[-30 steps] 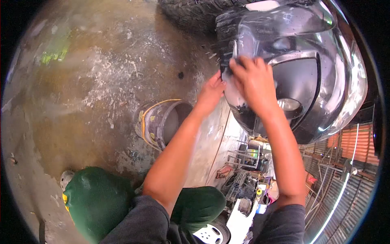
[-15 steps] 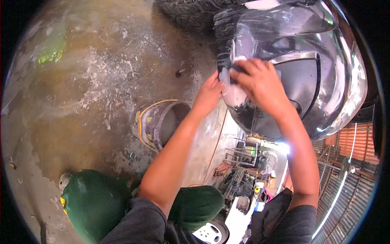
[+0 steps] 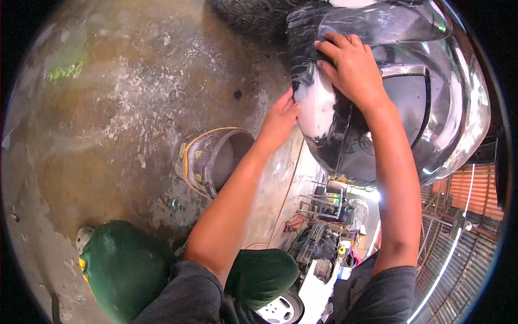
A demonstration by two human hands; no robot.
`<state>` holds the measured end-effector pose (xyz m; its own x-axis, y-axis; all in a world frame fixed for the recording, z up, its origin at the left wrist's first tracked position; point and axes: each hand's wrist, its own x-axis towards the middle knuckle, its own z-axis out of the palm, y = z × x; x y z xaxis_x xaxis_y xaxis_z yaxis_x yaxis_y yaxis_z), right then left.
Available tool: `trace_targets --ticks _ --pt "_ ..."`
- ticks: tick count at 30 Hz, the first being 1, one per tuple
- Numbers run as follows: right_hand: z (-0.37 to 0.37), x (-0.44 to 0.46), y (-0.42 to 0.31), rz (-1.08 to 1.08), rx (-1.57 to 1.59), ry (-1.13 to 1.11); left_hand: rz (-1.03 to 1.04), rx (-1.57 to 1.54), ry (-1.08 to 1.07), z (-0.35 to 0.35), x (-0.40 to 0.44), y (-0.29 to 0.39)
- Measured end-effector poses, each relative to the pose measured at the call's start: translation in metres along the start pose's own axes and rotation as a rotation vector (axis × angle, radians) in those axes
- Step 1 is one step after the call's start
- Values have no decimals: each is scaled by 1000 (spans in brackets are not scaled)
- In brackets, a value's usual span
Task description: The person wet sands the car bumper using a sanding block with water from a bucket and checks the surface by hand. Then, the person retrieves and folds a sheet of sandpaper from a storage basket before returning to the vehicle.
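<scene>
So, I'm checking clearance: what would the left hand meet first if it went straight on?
The black bumper, at its pale-patched edge; the left hand seems right against it, though depth is unclear.

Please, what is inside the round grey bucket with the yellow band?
Inside the round grey bucket, a plain grey surface shows; whether it is liquid, I cannot tell. The left forearm covers part of the opening.
</scene>
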<state>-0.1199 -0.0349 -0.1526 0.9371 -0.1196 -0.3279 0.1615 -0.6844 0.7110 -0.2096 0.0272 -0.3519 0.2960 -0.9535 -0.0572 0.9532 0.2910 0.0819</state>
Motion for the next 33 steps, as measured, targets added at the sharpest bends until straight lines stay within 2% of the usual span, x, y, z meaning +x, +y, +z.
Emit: trace_targets --ticks 4,6,9,12,14,15,16,18,21,22,24,26,30,31,32,33 --pt "-21 -44 -47 -169 6 -212 -61 2 13 2 -2 5" --pt "-23 -41 -38 -228 88 -258 -74 -13 13 0 0 7" --pt "-8 10 -10 -152 -33 -255 -46 -78 6 -1 4 -2" --pt "8 34 4 -99 -67 -98 -50 -66 5 1 3 7" --pt "0 12 -14 -123 -80 -150 -67 2 -1 -4 6 2" --pt "-8 -2 -28 -144 -101 -257 -53 -16 -9 -5 7 1" --pt "-15 -15 -39 -201 -25 -285 -38 -30 -20 -4 7 1" --pt "-18 -14 -29 -257 99 -285 -25 -43 -40 -2 6 0" --pt "1 33 6 -126 -16 -197 -14 -24 -43 -5 3 -2" --pt "5 46 15 -75 -3 -93 -11 -3 -45 -6 4 -2" --pt "7 36 7 -57 -40 -56 -10 -3 -57 -9 9 0" --pt "-12 -7 -33 -182 -13 -348 -32 -61 -79 -8 8 1" --pt "-5 10 -17 -186 41 -259 -18 -68 -48 -5 11 3" --pt "-1 31 -6 -109 43 -270 -16 -66 -28 -2 7 6" --pt "11 44 6 -79 42 -139 -18 -61 -11 0 3 7" --pt "12 45 2 -77 -12 -104 -21 -43 -1 -1 3 8"
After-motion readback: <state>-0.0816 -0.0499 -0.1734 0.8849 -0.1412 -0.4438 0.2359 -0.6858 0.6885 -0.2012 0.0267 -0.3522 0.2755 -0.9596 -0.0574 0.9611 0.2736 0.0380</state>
